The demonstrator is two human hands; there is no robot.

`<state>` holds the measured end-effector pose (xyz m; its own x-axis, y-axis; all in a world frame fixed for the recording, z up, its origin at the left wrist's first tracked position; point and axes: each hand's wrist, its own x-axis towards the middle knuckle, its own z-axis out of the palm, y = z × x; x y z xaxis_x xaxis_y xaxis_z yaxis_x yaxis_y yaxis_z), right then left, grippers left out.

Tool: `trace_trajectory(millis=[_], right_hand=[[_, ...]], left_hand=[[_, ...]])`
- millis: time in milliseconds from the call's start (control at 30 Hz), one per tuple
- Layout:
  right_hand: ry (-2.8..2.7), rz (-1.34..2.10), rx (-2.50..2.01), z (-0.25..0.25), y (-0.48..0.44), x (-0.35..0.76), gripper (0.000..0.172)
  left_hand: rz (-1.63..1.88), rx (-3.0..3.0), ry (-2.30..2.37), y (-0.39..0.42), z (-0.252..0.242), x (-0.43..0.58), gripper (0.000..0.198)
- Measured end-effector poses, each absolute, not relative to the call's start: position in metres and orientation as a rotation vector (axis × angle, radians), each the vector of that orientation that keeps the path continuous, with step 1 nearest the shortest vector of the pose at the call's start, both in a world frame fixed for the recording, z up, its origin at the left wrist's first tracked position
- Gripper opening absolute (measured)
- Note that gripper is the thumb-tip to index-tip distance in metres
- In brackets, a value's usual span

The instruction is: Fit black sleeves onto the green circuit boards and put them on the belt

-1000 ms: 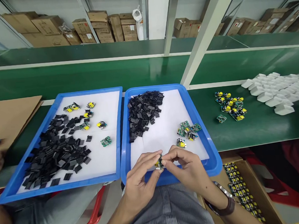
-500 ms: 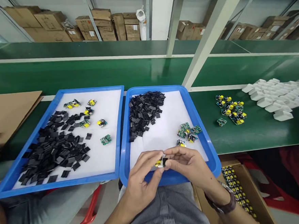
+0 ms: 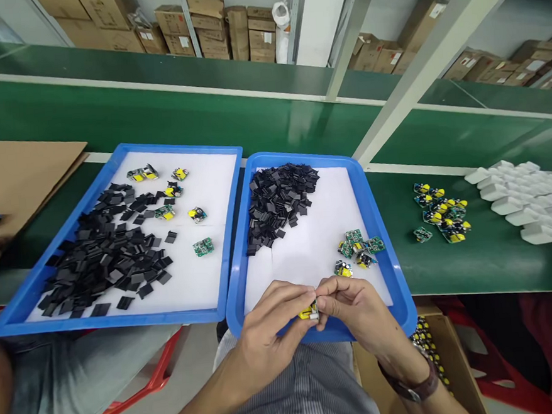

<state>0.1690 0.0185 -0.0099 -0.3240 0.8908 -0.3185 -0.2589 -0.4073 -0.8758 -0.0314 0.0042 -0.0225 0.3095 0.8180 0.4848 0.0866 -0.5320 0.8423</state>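
Between my hands, over the near edge of the right blue tray [image 3: 408, 298], is a small circuit board [image 3: 308, 312] with a yellow component. My left hand [image 3: 272, 324] grips it from the left with thumb and fingers. My right hand [image 3: 354, 309] pinches at its right side, with fingertips pressed together against the board. The black piece seen there earlier is now hidden by the fingers. Farther up in the same tray lies a heap of thin black squares [image 3: 280, 200]. Several circuit boards [image 3: 361, 248] sit at the tray's right side, just beyond my right hand.
A second blue tray [image 3: 233, 229] with black squares and boards adjoins on the left. More boards [image 3: 441, 211] and white plastic housings [image 3: 530, 195] lie on the green bench at right. A slanted post [image 3: 410, 96] rises behind. A carton of boards [image 3: 450, 359] stands below right.
The view has shifted and tilted slightly. My right fingers have closed in against the board, and the black piece that showed between them is now out of sight.
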Motion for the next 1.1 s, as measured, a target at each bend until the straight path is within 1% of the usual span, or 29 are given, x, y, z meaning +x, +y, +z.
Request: trace_trajectory(millis=[133, 233, 300, 400, 500, 633, 833, 967, 1100], right_hand=[[-0.931, 1.760, -1.114, -0.014, 0.014, 0.166, 0.019], [-0.927, 1.793, -1.054, -0.013, 0.011, 0.168, 0.016], [-0.978, 1.761, -1.023, -0.009, 0.011, 0.170, 0.018], [-1.038, 1.672, -1.007, -0.004, 0.015, 0.170, 0.025], [-1.004, 1.765, -0.933, -0.003, 0.020, 0.167, 0.027], [-0.943, 1.864, -0.858, -0.001, 0.022, 0.163, 0.021], [-0.966, 1.875, -0.871, 0.003, 0.021, 0.163, 0.022], [-0.996, 1.836, -0.897, 0.001, 0.017, 0.165, 0.022], [-1.014, 1.846, -0.898, -0.002, 0.013, 0.167, 0.029]], left_hand=[[1.270, 1.880, 0.901, 0.002, -0.025, -0.030, 0.057], [1.222, 1.699, 0.948, 0.001, -0.023, -0.031, 0.051], [1.204, 1.547, 0.933, 0.002, -0.019, -0.033, 0.043], [1.198, 1.424, 0.852, 0.004, -0.015, -0.037, 0.037], [1.183, 1.368, 0.742, 0.006, -0.013, -0.040, 0.037], [1.181, 1.282, 0.685, 0.006, -0.014, -0.040, 0.040], [1.164, 1.267, 0.709, 0.004, -0.015, -0.041, 0.040], [1.152, 1.314, 0.694, 0.004, -0.013, -0.042, 0.036], [1.141, 1.345, 0.666, 0.005, -0.012, -0.042, 0.035]])
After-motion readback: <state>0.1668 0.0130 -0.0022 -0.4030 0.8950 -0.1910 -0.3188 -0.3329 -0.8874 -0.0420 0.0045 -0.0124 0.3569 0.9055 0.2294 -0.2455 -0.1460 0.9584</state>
